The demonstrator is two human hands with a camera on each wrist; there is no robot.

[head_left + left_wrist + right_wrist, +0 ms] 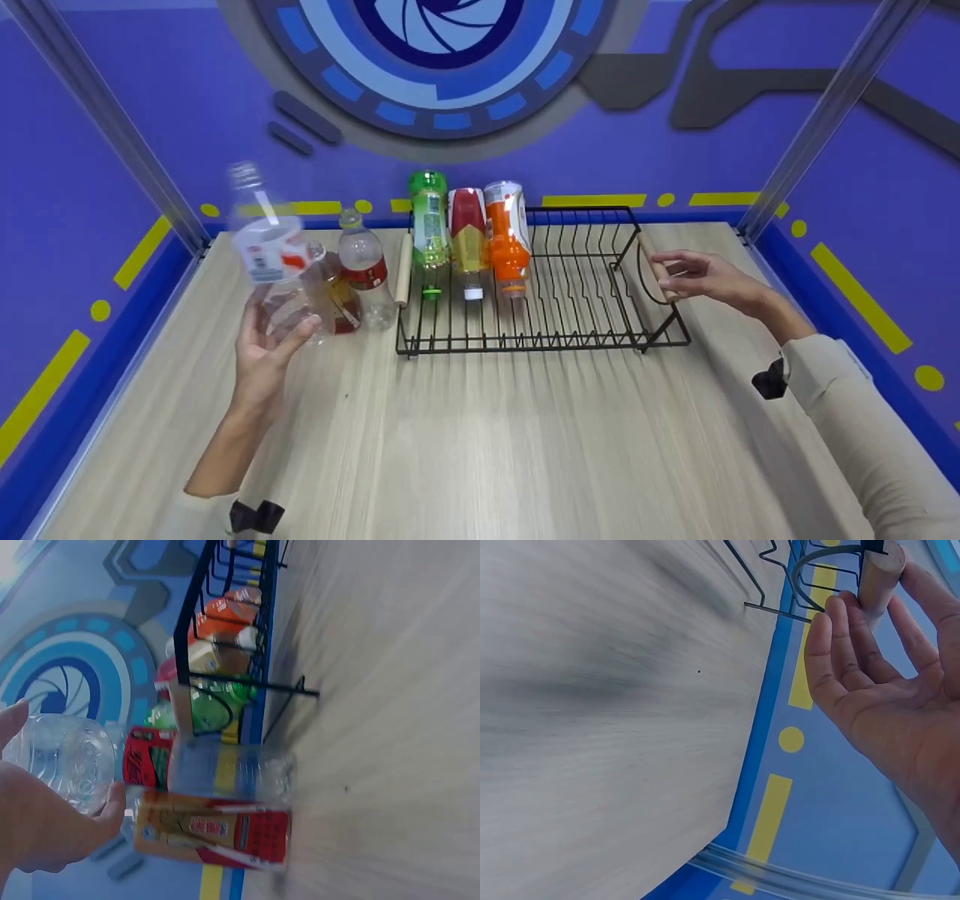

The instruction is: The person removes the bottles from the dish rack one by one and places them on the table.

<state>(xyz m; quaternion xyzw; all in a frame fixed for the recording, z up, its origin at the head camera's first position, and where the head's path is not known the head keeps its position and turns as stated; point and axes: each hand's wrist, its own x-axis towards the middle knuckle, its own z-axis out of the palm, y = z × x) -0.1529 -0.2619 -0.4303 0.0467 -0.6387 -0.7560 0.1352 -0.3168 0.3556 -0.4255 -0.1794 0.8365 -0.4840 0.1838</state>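
Bottle labels (365, 275) printed (small, partly blurred); no wording readable on any.

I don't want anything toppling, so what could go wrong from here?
The raised clear bottle in the left hand could knock over the standing red-labelled bottle nearby. The right hand pinches the wooden handle, so a tug might shift the rack. The orange bottle, with open space to its right, might then roll.

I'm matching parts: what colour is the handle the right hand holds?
The handle is light tan, clearest in the head view.
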